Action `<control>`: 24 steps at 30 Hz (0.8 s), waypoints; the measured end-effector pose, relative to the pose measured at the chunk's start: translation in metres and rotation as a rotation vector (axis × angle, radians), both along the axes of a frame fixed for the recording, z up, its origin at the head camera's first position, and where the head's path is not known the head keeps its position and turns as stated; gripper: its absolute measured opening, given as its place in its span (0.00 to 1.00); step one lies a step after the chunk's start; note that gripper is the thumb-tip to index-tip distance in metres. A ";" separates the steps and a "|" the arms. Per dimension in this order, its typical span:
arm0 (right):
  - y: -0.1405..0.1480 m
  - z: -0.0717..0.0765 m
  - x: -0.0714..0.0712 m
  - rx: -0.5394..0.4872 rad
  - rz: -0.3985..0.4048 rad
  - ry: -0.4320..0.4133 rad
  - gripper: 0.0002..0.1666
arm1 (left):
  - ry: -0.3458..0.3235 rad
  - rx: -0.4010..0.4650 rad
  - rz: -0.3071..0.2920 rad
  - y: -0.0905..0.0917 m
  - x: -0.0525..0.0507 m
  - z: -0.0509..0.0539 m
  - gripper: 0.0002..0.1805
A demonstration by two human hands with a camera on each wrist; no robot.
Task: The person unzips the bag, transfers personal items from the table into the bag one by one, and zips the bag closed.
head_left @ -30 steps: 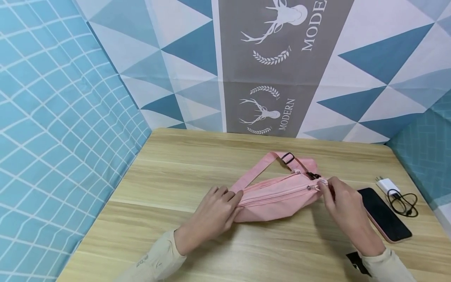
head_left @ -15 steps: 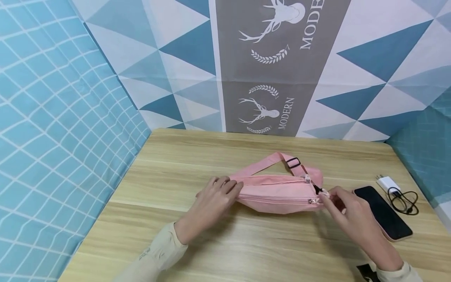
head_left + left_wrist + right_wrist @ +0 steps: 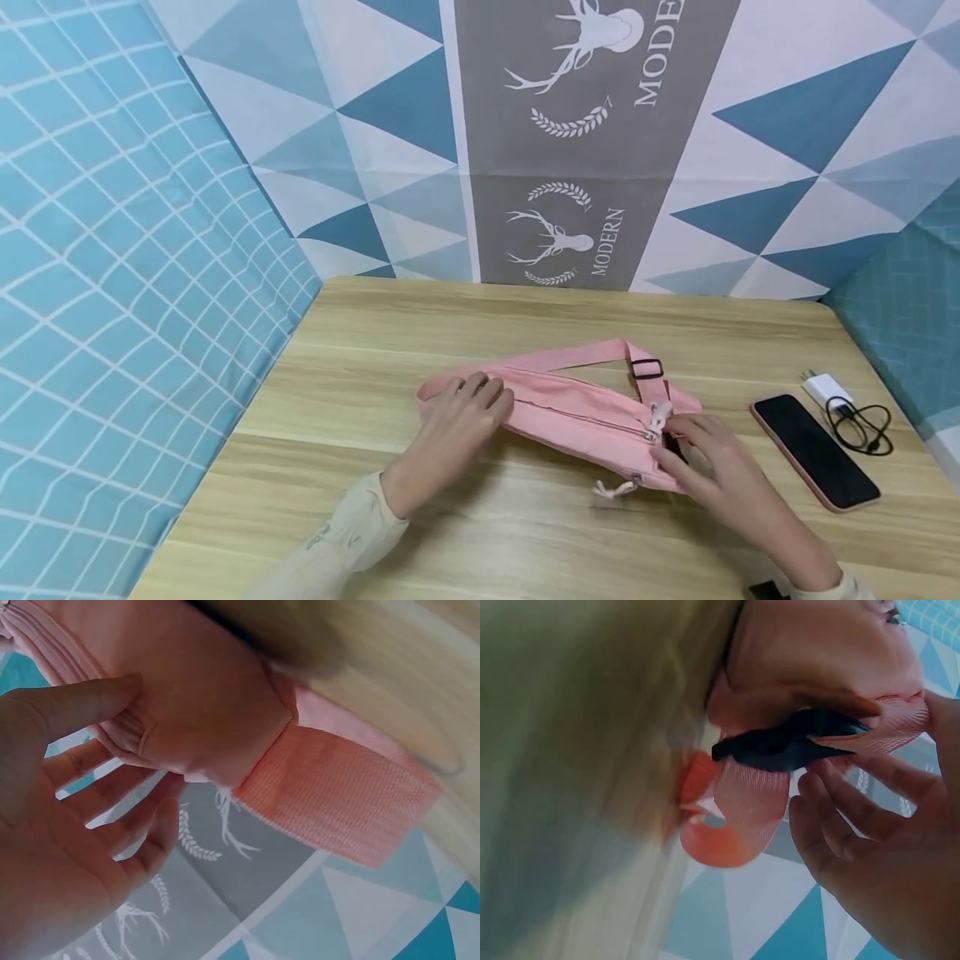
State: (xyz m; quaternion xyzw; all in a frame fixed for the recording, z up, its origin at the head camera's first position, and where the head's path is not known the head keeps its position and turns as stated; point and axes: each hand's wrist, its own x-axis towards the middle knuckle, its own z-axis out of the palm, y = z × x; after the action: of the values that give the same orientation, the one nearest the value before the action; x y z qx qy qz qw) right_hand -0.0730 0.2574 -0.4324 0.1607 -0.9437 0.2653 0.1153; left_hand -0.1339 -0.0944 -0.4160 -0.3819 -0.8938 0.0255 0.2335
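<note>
A pink waist bag (image 3: 577, 425) lies slanted on the table in the head view, its strap (image 3: 585, 354) looped behind it with a black slider (image 3: 647, 368). My left hand (image 3: 457, 433) grips its left end, thumb (image 3: 90, 709) on the near face and fingers behind. At the bag's right end, my right hand (image 3: 723, 483) holds the strap base between thumb and fingers, beside a black buckle (image 3: 780, 746). One white cord zipper pull (image 3: 660, 415) is at the upper zip by the right fingers. Another cord pull (image 3: 615, 490) hangs from the front zip.
Right of the bag lies a phone (image 3: 817, 450) in a pink case. Beyond it are a white charger plug (image 3: 827, 390) and a looped black cable (image 3: 858, 425). A black item (image 3: 767, 590) is partly hidden by the right sleeve. Patterned cloth stands behind the table.
The bag's right end has swung toward the person, so the bag now slants. My right hand has shifted from the front zipper pull area to the bag's end. The left hand stays nearly put.
</note>
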 end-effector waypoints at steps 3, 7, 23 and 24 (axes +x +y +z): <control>-0.007 -0.005 0.002 -0.004 -0.009 0.012 0.21 | 0.028 -0.007 0.020 0.001 -0.001 -0.004 0.12; -0.014 -0.010 0.001 -0.008 0.017 0.061 0.25 | 0.012 0.005 0.021 0.004 -0.001 -0.006 0.15; -0.016 -0.019 0.003 0.032 0.071 0.191 0.41 | -0.184 0.023 -0.217 0.110 0.016 0.022 0.22; -0.016 -0.019 0.005 0.039 0.080 0.190 0.41 | -0.195 0.032 -0.213 0.116 0.014 0.020 0.23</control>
State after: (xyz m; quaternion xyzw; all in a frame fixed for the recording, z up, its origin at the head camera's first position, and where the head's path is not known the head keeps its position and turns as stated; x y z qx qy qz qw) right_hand -0.0685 0.2416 -0.4513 0.2248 -0.9263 0.2346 0.1907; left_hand -0.1198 0.0218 -0.3956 -0.4716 -0.8669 -0.0509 0.1530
